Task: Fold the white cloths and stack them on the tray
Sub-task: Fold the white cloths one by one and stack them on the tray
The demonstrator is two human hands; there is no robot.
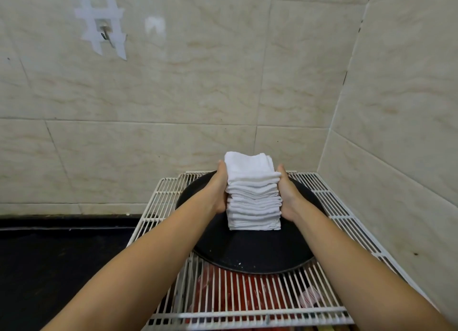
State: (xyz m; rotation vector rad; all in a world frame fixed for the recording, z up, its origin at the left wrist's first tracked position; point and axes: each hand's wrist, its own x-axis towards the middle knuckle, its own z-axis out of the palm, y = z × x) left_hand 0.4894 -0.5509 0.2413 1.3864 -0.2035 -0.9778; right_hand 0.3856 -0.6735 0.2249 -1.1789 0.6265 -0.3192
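Note:
A tall stack of several folded white cloths point(252, 194) stands upright on a round black tray point(250, 253). My left hand point(219, 189) presses flat against the stack's left side, thumb up near the top cloth. My right hand point(287, 194) presses against the right side in the same way. The fingers of both hands are hidden behind the stack. The top cloths lean slightly to the left.
The tray lies on a white wire rack point(329, 199) in a corner of tiled walls point(173, 95). Red packages point(235, 296) show under the rack's wires. A dark counter point(62, 256) runs to the left. A taped hook point(105, 32) hangs on the wall.

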